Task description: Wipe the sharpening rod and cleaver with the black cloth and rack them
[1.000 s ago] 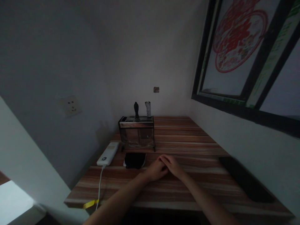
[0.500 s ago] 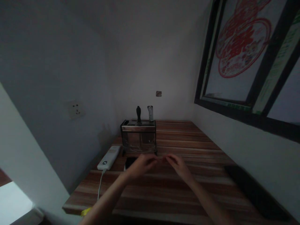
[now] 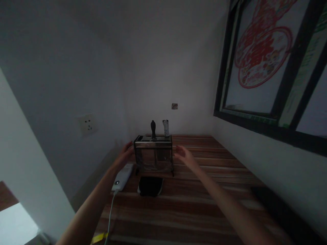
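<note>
A knife block (image 3: 145,156) with clear-looking sides and a dark frame stands on the wooden tabletop. From its top rise a black handle (image 3: 153,129) and a handle that looks wrapped in clear plastic (image 3: 166,128). My left hand (image 3: 125,153) is at the block's left side, fingers apart; whether they touch it I cannot tell. On the other side, my right hand (image 3: 184,156) is open, its fingertips very close to the right edge. A black pouch-like thing (image 3: 150,186) with a pale rim lies in front of the block.
A white power strip (image 3: 123,177) with a pale cable (image 3: 110,214) lies left of the block, near the wall. Something yellow (image 3: 99,237) is at the front edge. A flat black object (image 3: 278,211) lies along the right wall, below a dark-framed window (image 3: 245,117). A socket (image 3: 88,125) is on the left wall.
My hands were close together in front of the block. They have moved apart and forward to its two sides, uncovering the black pouch-like thing.
</note>
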The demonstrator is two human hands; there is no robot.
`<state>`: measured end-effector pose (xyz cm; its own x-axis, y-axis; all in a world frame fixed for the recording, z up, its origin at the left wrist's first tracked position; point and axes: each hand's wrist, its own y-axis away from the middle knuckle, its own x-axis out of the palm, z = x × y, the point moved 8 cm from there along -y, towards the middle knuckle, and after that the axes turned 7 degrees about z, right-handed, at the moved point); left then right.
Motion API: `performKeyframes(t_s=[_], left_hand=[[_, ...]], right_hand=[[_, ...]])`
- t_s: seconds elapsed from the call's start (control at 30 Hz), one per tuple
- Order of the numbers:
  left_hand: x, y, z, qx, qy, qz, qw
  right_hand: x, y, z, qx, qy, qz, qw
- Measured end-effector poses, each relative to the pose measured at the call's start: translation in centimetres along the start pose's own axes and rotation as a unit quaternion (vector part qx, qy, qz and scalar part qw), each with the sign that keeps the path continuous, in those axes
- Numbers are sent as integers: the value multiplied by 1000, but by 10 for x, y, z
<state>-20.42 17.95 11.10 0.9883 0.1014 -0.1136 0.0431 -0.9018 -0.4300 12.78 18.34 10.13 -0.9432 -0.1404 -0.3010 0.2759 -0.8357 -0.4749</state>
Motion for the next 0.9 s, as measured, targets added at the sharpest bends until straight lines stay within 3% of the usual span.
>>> performKeyframes(t_s=[0.1,0.2,0.37,0.5,0.9], left_hand=[[18,-10,14,-19,89,94,991],[24,-16,21,-37,143,130,980],[23,-18,30,-64,168,148,973],[23,-19,36,-81,182,159,967],[25,-24,42,-87,231,159,956]], right_hand=[[7,-23,-13,4,-9,13,1000],[17,-38,-17,6,-33,48,998],[32,-47,-12,-5,-83,119,989],[35,-48,-14,2,-105,139,985],[35,-50,-26,25,-98,94,990]])
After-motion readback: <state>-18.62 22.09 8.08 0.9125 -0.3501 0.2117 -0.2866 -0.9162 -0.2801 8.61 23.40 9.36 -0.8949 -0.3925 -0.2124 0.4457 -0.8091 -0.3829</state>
